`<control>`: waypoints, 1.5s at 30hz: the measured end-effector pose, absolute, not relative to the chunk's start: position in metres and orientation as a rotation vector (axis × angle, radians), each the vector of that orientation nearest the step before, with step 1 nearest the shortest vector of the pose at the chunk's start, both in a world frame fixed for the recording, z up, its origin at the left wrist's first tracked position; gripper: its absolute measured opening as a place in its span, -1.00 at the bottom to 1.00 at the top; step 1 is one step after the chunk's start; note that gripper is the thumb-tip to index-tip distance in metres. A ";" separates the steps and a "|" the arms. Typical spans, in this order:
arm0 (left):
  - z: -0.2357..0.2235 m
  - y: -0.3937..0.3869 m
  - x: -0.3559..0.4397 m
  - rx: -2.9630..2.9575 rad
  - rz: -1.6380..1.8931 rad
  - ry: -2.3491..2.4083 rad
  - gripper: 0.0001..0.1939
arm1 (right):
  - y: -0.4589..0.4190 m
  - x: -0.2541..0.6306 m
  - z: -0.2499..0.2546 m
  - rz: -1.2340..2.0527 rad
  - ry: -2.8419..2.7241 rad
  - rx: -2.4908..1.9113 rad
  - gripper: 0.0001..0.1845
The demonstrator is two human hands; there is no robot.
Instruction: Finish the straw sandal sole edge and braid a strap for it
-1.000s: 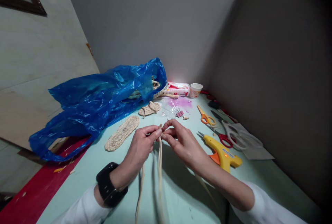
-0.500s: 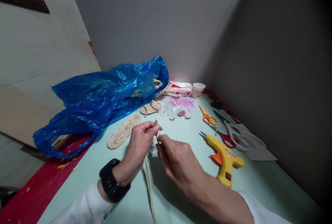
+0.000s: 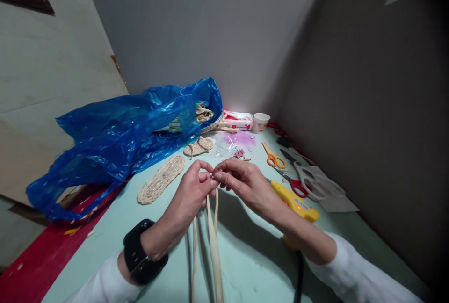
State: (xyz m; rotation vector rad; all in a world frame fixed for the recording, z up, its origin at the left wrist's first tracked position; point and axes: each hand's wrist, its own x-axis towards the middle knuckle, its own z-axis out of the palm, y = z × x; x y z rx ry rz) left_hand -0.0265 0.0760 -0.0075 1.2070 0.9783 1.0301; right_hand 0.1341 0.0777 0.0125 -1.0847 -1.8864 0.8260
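Note:
My left hand [image 3: 196,188] and my right hand [image 3: 245,181] meet fingertip to fingertip above the middle of the table. Both pinch the upper ends of pale straw strands [image 3: 213,237]; the ends themselves are mostly hidden by my fingers. Below the hands the strands hang toward the front edge, one flat and wide, others thin. Left of my left hand lies an oval braided straw sole [image 3: 161,180]. Behind it is a smaller braided slipper [image 3: 198,147] with a strap. My right forearm passes over part of a yellow glue gun [image 3: 294,202].
A blue plastic bag [image 3: 129,125] holding straw bundles fills the back left. A paper cup [image 3: 261,122] and a red-and-white packet [image 3: 238,120] stand by the wall. Orange scissors [image 3: 273,157], red-handled scissors [image 3: 297,187] and white-handled scissors [image 3: 310,179] lie at right. A pink binder clip [image 3: 239,153] lies centrally.
My right hand has turned and risen, its fingertips now level with the left's. The strands hang spread apart below. My right forearm now covers more of the glue gun, and the view has shifted slightly.

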 end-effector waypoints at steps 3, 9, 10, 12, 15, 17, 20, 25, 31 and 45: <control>-0.005 0.074 -0.025 1.259 0.993 0.983 -0.74 | 0.085 0.137 0.007 1.112 -1.677 -1.021 -0.72; -0.006 0.071 -0.024 1.414 0.956 1.025 -0.84 | 0.089 0.138 0.002 1.461 -1.298 -0.991 -0.66; -0.007 0.070 -0.023 1.435 0.967 1.027 -0.86 | 0.089 0.138 0.002 1.500 -1.263 -0.991 -0.65; -0.008 0.068 -0.022 1.463 0.984 1.038 -0.89 | 0.091 0.139 0.000 1.553 -1.216 -0.998 -0.63; -0.010 0.066 -0.022 1.450 0.975 1.036 -0.87 | 0.095 0.142 0.000 1.581 -1.228 -1.018 -0.63; -0.011 0.068 -0.023 1.416 0.955 1.024 -0.84 | 0.097 0.145 0.002 1.575 -1.288 -1.030 -0.65; -0.012 0.071 -0.026 1.397 0.906 1.034 -0.88 | 0.097 0.148 0.003 1.514 -1.424 -1.049 -0.72; -0.009 0.068 -0.029 1.477 0.887 1.128 -0.86 | 0.093 0.142 -0.004 1.510 -1.363 -1.054 -0.74; -0.008 0.054 -0.031 1.374 0.863 1.117 -0.89 | 0.076 0.141 -0.008 1.613 -1.256 -1.035 -0.68; -0.009 0.049 -0.024 1.265 1.089 1.264 -0.86 | 0.049 0.131 -0.018 1.438 -1.474 -1.049 -0.82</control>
